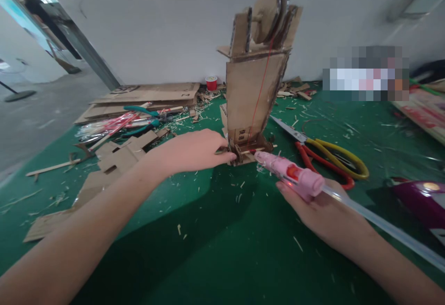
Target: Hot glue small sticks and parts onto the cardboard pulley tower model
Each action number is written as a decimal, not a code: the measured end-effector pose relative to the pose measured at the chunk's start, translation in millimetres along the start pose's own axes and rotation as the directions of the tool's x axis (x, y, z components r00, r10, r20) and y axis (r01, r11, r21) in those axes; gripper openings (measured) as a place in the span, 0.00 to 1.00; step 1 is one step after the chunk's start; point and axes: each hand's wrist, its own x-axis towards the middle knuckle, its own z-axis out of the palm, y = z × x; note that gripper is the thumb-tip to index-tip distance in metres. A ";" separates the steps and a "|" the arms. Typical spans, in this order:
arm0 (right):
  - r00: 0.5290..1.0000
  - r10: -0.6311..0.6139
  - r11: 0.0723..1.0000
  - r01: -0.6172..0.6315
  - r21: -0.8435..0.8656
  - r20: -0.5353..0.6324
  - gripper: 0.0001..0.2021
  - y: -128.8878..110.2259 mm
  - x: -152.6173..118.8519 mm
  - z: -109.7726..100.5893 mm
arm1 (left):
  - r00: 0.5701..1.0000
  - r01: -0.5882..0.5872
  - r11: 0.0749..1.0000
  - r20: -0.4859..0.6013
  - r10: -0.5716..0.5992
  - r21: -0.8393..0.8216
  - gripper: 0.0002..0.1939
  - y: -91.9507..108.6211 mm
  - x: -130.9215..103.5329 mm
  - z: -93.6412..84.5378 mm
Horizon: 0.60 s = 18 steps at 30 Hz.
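Observation:
A tall cardboard model stands upright on the green table, with a cardboard wheel at its top and a red string running down its front. My left hand is at the model's lower left corner, fingertips closed on a small cardboard piece by its base. In my right hand is a pink glue gun, a long clear glue stick sticking out of its back. The nozzle points at the base of the model, close to a thin stick there; whether it touches is unclear.
Scissors with red and yellow handles lie right of the model, a purple object beyond them. Cardboard sheets, pliers and cut cardboard spread on the left. A red cup stands by the wall. A person is far left.

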 end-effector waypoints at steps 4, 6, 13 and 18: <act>0.998 0.032 0.999 -0.032 0.004 -0.050 0.13 -6.2 -0.5 1.2 | 1.000 -0.002 1.000 -0.010 0.002 0.001 0.25 0.3 0.0 0.5; 0.999 0.021 1.000 -0.021 -0.007 -0.040 0.14 -5.2 -0.8 0.8 | 1.000 -0.006 1.000 -0.006 0.006 0.000 0.25 0.0 0.1 0.7; 1.000 0.021 0.999 -0.020 -0.030 0.016 0.14 -0.1 -0.2 -1.2 | 1.000 0.005 1.000 -0.008 -0.005 0.010 0.26 -1.3 0.6 1.9; 0.999 0.050 0.998 -0.051 -0.039 -0.011 0.15 -4.1 -0.3 -0.4 | 1.000 0.000 1.000 -0.029 0.001 0.016 0.24 -0.9 0.5 2.1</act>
